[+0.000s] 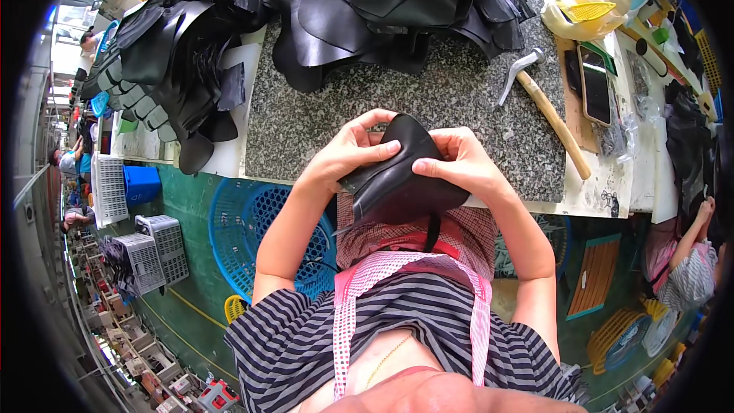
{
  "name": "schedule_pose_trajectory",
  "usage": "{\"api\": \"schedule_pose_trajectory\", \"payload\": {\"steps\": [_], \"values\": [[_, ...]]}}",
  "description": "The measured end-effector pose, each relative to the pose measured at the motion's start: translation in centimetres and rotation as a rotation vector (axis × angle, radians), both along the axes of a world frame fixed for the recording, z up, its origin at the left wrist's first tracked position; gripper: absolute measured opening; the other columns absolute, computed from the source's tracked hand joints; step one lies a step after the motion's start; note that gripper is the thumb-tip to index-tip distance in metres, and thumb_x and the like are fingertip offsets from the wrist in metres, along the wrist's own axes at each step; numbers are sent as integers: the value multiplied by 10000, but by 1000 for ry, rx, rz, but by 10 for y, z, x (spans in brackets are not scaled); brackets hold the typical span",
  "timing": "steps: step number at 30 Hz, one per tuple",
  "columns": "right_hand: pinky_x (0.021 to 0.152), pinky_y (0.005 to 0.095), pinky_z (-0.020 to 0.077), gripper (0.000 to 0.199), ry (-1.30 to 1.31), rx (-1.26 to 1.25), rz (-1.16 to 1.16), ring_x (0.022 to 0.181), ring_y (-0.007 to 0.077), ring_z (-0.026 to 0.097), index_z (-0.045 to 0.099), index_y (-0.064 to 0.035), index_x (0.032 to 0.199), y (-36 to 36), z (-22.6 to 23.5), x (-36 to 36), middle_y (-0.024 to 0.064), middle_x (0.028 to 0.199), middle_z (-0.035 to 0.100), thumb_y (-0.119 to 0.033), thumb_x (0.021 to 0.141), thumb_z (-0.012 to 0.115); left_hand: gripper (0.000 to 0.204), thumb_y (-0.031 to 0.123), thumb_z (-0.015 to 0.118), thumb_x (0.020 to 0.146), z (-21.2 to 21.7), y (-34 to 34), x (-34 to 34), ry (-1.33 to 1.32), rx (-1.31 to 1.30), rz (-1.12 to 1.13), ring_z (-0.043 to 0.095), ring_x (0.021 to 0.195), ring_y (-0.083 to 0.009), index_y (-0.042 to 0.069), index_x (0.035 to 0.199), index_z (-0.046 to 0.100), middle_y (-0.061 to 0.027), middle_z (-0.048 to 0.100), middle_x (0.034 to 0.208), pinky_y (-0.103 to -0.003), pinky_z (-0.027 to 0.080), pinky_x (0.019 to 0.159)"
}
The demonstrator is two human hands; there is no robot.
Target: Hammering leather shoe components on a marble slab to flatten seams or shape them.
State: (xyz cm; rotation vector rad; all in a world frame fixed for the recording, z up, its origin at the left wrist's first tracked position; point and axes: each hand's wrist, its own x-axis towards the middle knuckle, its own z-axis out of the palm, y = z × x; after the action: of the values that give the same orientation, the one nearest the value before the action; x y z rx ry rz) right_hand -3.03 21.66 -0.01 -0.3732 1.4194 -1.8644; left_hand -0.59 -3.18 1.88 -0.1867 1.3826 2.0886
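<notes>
Between my two hands is a curved black leather shoe upper, held over the near edge of a speckled granite slab. My left hand grips its left side, thumb pressed on top and fingers behind. On the right side my right hand pinches it the same way. A seam or fold line runs across the piece. Farther right on the slab lies a hammer with a wooden handle and a bent metal head.
Stacked black leather pieces cover the slab's far side, with another pile at the left. A phone and a plastic bag lie at the right. Blue basket stands below the bench. A co-worker's arm shows far right.
</notes>
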Motion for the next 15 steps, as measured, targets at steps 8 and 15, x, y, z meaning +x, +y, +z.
{"api": "schedule_pose_trajectory", "payload": {"steps": [8, 15], "values": [[902, 269, 566, 250, -39, -128, -68, 978, 87, 696, 706, 34, 1201, -16, -11, -2, 48, 1087, 757, -102, 993, 736, 688, -6, 709, 963, -19, -2, 30, -319, 543, 309, 763, 984, -211, 128, 1567, 409, -168, 718, 1227, -336, 651, 840], [898, 261, 560, 175, 122, -117, -214, 967, 85, 695, 706, 29, 1166, -26, -13, 2, 40, 1052, 762, -42, 1006, 697, 625, -13, 542, 1034, -24, -7, 42, 202, -40, -8, 650, 1295, -218, 18, 1625, 340, -188, 536, 1546, -338, 521, 1135]]}}
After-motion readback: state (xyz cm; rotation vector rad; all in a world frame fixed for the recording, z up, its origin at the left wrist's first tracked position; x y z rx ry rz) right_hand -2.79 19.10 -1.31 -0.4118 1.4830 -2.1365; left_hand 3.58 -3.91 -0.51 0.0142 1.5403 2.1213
